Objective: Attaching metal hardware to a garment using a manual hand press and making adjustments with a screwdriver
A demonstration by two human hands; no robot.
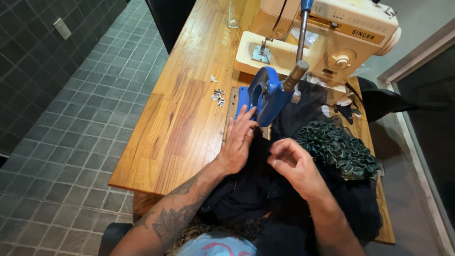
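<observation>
- Pressed flat, fingers together and extended, on the dark black fabric [246, 189] at the foot of the blue cast-metal hand press [265, 97]: left hand [237, 147], seemingly to pin the cloth in place under the press head.
- Curled just right of the press base, fingertips bunched as if pinching a fold of that same fabric: right hand [294, 166]; whether anything small sat between the fingers could not be told from this angle.
- Draped from the press base down over the near edge of the wooden plank table [180, 118] into the lap: the black fabric, kept close for feeding.
- Heaped right of the press: ruffled dark green trim [339, 149].
- Scattered left of the press, within the left hand's reach: small silver metal eyelets [218, 96].
- Behind the press: cream plastic sewing machine [327, 35], with a narrow gold rectangular label strip on its front.
- Behind and left of the press: clear glass vessel [233, 14].
</observation>
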